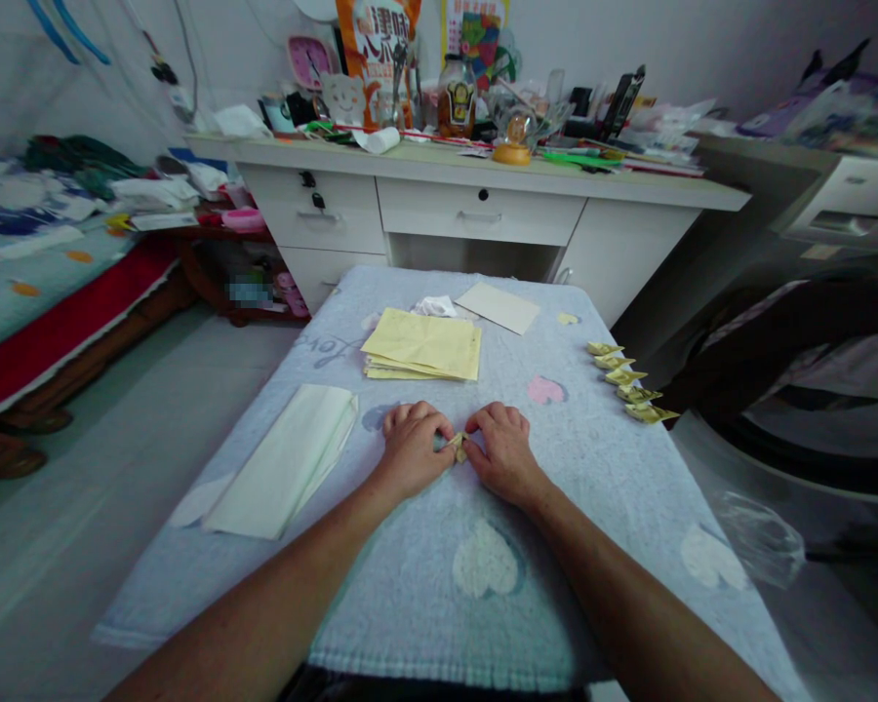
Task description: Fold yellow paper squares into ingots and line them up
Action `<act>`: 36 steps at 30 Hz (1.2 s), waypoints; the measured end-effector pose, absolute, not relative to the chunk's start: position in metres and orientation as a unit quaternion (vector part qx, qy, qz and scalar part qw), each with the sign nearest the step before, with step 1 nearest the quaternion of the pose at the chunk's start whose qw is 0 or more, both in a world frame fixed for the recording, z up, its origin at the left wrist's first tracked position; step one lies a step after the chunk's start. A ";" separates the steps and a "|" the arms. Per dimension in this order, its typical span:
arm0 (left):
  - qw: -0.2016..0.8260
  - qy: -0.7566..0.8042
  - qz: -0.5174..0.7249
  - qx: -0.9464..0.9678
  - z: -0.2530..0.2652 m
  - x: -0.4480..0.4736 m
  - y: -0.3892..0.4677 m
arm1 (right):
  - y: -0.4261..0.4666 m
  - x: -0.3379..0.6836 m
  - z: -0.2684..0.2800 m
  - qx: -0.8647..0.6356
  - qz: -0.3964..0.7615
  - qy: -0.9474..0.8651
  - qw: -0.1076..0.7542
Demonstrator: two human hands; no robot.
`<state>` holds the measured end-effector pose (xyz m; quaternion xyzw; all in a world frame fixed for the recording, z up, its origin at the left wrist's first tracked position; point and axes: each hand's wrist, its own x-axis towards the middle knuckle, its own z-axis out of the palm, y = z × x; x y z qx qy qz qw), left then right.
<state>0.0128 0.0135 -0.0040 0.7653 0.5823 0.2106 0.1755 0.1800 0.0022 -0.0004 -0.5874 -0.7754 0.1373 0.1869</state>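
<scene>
In the middle of the cloth-covered table, my left hand [416, 444] and my right hand [503, 450] pinch a small folded piece of yellow paper [459, 448] from either side. The fingertips cover part of it, so its full shape cannot be made out. Beyond my hands lies a stack of yellow paper sheets [424, 343]. Several small folded paper boats [633, 385] stand in a row along the right edge of the table. To the left of my left hand rests a folded pale paper bundle [285, 458].
A crumpled white tissue [435, 306] and a pale card [498, 306] lie behind the yellow stack. At the far side stands a white desk [483, 210] crowded with jars, bags and pens. A bed [59, 283] is on the left, a washing machine [841, 214] on the right.
</scene>
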 end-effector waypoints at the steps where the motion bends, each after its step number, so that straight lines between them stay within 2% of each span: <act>1: 0.182 0.578 0.218 0.765 -0.002 0.013 0.013 | 0.002 0.181 0.000 -0.583 0.143 -0.777 0.190; 13: 0.274 0.509 0.338 0.742 0.005 0.010 0.010 | 0.001 0.188 0.014 -0.513 0.239 -0.790 0.235; 19: 0.357 0.478 0.346 0.724 0.000 0.004 0.013 | 0.004 0.190 0.012 -0.480 0.320 -0.758 0.304; 36: 0.340 0.442 0.364 0.746 0.008 0.005 0.009 | 0.003 0.188 0.008 -0.442 0.425 -0.699 0.368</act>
